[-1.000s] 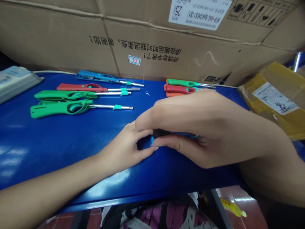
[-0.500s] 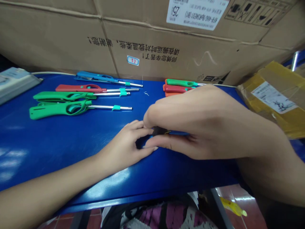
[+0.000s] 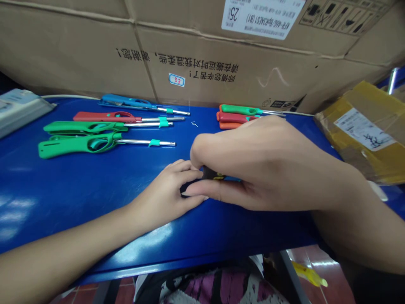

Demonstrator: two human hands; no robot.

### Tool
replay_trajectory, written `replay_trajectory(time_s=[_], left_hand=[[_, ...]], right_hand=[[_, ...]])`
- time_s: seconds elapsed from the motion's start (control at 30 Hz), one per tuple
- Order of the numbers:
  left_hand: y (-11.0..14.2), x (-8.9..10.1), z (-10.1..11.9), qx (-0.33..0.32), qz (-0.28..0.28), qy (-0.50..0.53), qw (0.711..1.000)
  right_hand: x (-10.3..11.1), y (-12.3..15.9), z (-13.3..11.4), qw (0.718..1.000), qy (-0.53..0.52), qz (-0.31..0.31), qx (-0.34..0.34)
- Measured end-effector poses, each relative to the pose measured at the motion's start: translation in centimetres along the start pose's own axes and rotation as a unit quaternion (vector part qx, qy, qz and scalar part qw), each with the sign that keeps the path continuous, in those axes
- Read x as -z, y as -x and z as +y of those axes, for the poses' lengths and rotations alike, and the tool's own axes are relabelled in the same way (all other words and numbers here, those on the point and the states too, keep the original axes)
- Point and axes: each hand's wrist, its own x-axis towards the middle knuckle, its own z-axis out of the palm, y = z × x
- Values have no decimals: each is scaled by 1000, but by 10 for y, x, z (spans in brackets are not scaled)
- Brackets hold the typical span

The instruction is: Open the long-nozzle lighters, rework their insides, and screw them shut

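Observation:
My right hand (image 3: 253,169) is closed around a black and blue tool with yellow marks (image 3: 212,173); most of it is hidden by the fingers. Its dark end points left, toward my left hand (image 3: 177,183). The left fingers are bent together low over the tabletop, meeting the right fingertips, and whatever they pinch is covered. Beyond the left hand lie two green lighters (image 3: 76,145), a red lighter (image 3: 104,117) and a blue lighter (image 3: 126,101), all with metal tubes and teal clips. Behind my right hand, a green lighter (image 3: 237,109) lies beside red and orange ones.
A large cardboard box (image 3: 95,50) walls off the back of the blue table (image 3: 63,181). At right sits a yellow-taped carton (image 3: 357,131), at far left a white box (image 3: 22,109). Small slivers (image 3: 194,124) lie mid-table. The table's front edge runs above my lap.
My right hand has turned slightly, its thumb sliding a little left, and more of the tool's yellow marks show. The left hand and the lighters stay in place.

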Motion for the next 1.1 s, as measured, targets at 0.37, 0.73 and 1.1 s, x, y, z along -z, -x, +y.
replay_trajectory(time_s=[0.37, 0.73, 1.1], left_hand=[[2, -6, -11, -19, 6, -11, 1000], [4, -6, -7, -10, 26, 0, 1000], [3, -8, -13, -10, 16, 9, 1000]], right_hand=[[0, 0, -3, 999, 21, 19, -16], [-2, -3, -8, 992, 61, 41, -105], [9, 4, -4, 997, 32, 24, -62]])
